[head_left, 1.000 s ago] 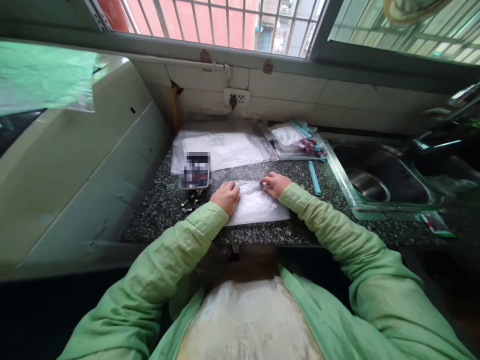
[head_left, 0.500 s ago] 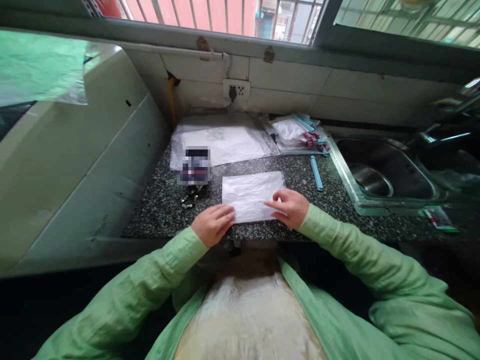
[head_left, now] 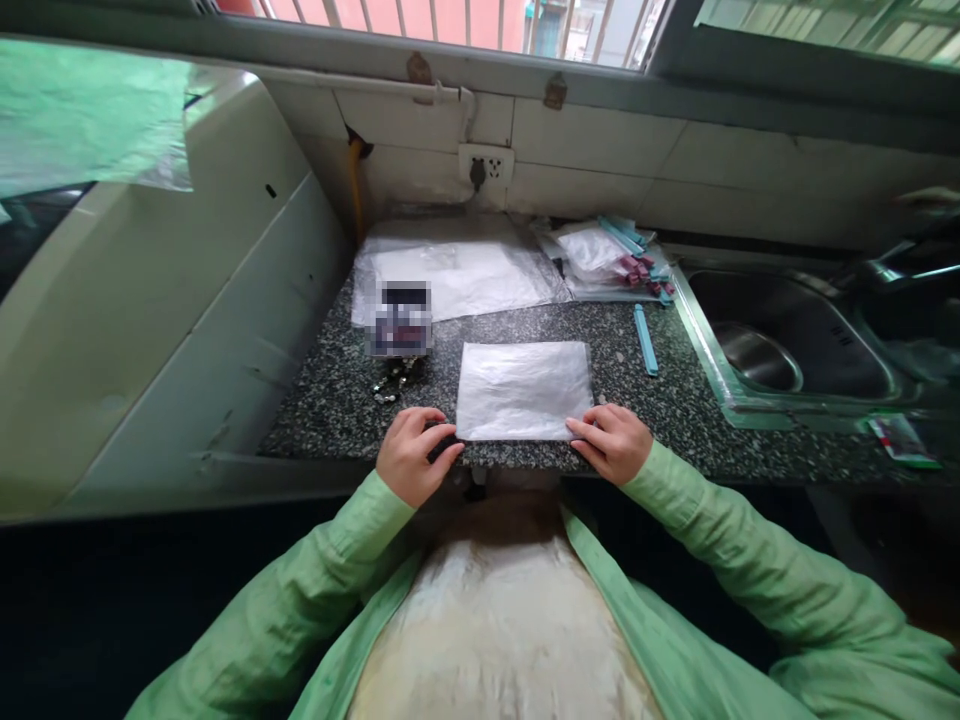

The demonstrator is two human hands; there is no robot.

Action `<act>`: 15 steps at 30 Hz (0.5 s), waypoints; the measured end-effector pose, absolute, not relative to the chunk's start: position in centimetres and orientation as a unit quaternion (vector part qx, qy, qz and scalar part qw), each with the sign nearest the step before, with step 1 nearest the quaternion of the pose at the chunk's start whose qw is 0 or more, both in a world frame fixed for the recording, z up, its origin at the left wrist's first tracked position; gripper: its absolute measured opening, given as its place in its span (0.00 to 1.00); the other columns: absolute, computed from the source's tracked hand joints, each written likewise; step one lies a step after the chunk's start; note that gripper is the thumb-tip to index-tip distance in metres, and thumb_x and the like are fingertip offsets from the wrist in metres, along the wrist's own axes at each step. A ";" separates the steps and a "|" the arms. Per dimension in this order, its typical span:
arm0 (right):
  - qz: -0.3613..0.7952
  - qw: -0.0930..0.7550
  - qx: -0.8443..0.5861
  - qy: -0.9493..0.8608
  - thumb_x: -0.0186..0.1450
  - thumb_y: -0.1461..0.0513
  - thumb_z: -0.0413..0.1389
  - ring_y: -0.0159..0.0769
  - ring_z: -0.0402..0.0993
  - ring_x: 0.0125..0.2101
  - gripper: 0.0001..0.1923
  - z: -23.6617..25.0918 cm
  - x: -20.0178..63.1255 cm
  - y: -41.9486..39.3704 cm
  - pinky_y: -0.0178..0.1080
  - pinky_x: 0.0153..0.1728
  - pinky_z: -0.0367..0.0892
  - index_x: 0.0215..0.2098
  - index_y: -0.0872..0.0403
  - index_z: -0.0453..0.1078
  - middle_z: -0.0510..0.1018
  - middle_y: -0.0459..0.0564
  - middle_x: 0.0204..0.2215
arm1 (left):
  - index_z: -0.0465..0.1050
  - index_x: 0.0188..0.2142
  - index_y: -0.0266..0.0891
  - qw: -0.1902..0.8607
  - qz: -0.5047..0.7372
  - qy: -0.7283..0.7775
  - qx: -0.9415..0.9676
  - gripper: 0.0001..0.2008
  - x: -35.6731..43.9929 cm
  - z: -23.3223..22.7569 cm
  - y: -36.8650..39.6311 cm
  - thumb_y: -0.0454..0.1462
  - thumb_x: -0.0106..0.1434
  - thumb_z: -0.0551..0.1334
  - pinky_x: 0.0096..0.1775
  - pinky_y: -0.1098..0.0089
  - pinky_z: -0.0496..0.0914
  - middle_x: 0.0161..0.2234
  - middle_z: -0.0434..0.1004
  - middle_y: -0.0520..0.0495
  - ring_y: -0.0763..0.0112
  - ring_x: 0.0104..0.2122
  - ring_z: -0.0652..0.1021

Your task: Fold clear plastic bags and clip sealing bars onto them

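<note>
A flat white plastic sheet [head_left: 525,390], lightly wrinkled, lies on the speckled counter in front of me. My left hand [head_left: 414,452] is at its near left corner, with thumb and forefinger apart and the fingertips touching or almost touching the edge. At the near right corner, the fingertips of my right hand [head_left: 611,442] rest over the sheet, and the thumb sits at its near edge. Whether the thumb is under the sheet is hidden. A light blue sealing clip [head_left: 645,340] lies to the right of the sheet.
Behind lies a larger stack of white sheets in clear plastic [head_left: 480,280]. Beside it is a bag with blue and dark red clips [head_left: 637,265]. A blurred-out box [head_left: 401,318] and a metal chain [head_left: 394,382] are left. A sink [head_left: 716,385] stands right, and a pale appliance panel [head_left: 225,260] rises left.
My right hand has moved from over the sheet down to its near right corner. My left fingers have drawn back to the left edge and spread apart. The view has shifted slightly.
</note>
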State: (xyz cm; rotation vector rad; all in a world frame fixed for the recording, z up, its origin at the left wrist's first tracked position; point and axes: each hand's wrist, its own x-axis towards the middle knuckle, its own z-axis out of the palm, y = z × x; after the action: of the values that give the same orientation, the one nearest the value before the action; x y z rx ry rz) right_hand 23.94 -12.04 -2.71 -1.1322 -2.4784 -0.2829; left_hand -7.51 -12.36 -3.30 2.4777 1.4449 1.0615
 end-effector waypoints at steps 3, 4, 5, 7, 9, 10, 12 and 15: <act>-0.091 0.206 -0.404 -0.886 0.61 0.57 0.50 0.34 0.62 0.29 0.13 -2.5 23.9 -12.4 0.37 0.32 0.58 0.39 0.54 0.72 0.71 0.51 0.27 | 0.73 0.34 0.38 0.069 0.364 0.480 0.795 0.09 -6.5 -3.2 -12.6 0.39 0.54 0.60 0.41 0.61 0.67 0.33 0.71 0.44 0.64 0.37 0.70; -0.086 0.205 -0.406 -0.887 0.61 0.57 0.50 0.34 0.62 0.29 0.13 -2.5 23.9 -12.5 0.37 0.32 0.58 0.39 0.54 0.72 0.71 0.51 0.27 | 0.73 0.34 0.39 0.081 0.372 0.483 0.789 0.09 -6.2 -3.1 -12.6 0.39 0.54 0.60 0.40 0.61 0.67 0.32 0.71 0.44 0.65 0.36 0.70; -0.083 0.204 -0.406 -0.887 0.61 0.57 0.50 0.34 0.62 0.29 0.13 -2.4 23.9 -12.6 0.37 0.31 0.58 0.39 0.53 0.72 0.71 0.51 0.27 | 0.73 0.33 0.39 0.095 0.379 0.485 0.783 0.08 -5.9 -3.0 -12.5 0.39 0.54 0.60 0.40 0.61 0.67 0.32 0.71 0.45 0.65 0.36 0.70; -0.080 0.203 -0.408 -0.886 0.61 0.58 0.50 0.34 0.62 0.29 0.13 -2.4 24.0 -12.8 0.37 0.31 0.58 0.39 0.54 0.72 0.71 0.51 0.27 | 0.73 0.29 0.39 0.135 0.390 0.486 0.770 0.05 -5.5 -2.6 -12.4 0.38 0.54 0.60 0.41 0.62 0.66 0.31 0.71 0.46 0.66 0.35 0.70; -0.084 0.208 -0.414 -0.882 0.61 0.58 0.50 0.34 0.62 0.29 0.13 -2.4 24.0 -13.0 0.37 0.31 0.58 0.39 0.54 0.72 0.71 0.51 0.27 | 0.71 0.25 0.38 0.196 0.396 0.486 0.754 0.05 -5.2 -2.3 -12.4 0.37 0.54 0.59 0.39 0.64 0.67 0.30 0.72 0.46 0.68 0.34 0.71; -0.087 0.210 -0.419 -0.879 0.61 0.58 0.50 0.34 0.62 0.29 0.13 -2.4 23.9 -13.2 0.37 0.30 0.57 0.39 0.54 0.72 0.72 0.51 0.28 | 0.69 0.25 0.37 0.230 0.395 0.490 0.742 0.05 -5.2 -2.2 -12.5 0.36 0.54 0.58 0.37 0.67 0.67 0.29 0.72 0.47 0.70 0.31 0.71; -0.095 0.214 -0.427 -0.874 0.61 0.58 0.50 0.34 0.62 0.29 0.13 -2.4 23.8 -13.5 0.37 0.30 0.57 0.38 0.54 0.72 0.72 0.51 0.28 | 0.68 0.26 0.37 0.299 0.385 0.500 0.716 0.06 -5.2 -2.2 -12.8 0.37 0.55 0.56 0.30 0.71 0.67 0.25 0.70 0.49 0.74 0.25 0.70; -0.110 0.216 -0.436 -0.867 0.60 0.59 0.51 0.34 0.62 0.29 0.12 -2.4 23.5 -13.8 0.37 0.30 0.56 0.38 0.55 0.72 0.72 0.52 0.28 | 0.66 0.28 0.37 0.384 0.387 0.505 0.669 0.07 -5.1 -2.3 -13.3 0.40 0.56 0.56 0.24 0.74 0.65 0.22 0.68 0.52 0.77 0.21 0.68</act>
State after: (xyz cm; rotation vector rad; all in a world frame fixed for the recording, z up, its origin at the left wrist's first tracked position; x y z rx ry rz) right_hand 23.54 -13.82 -2.41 -1.2099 -2.4023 -0.3037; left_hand -5.14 -13.28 -2.33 1.7055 1.2875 0.9865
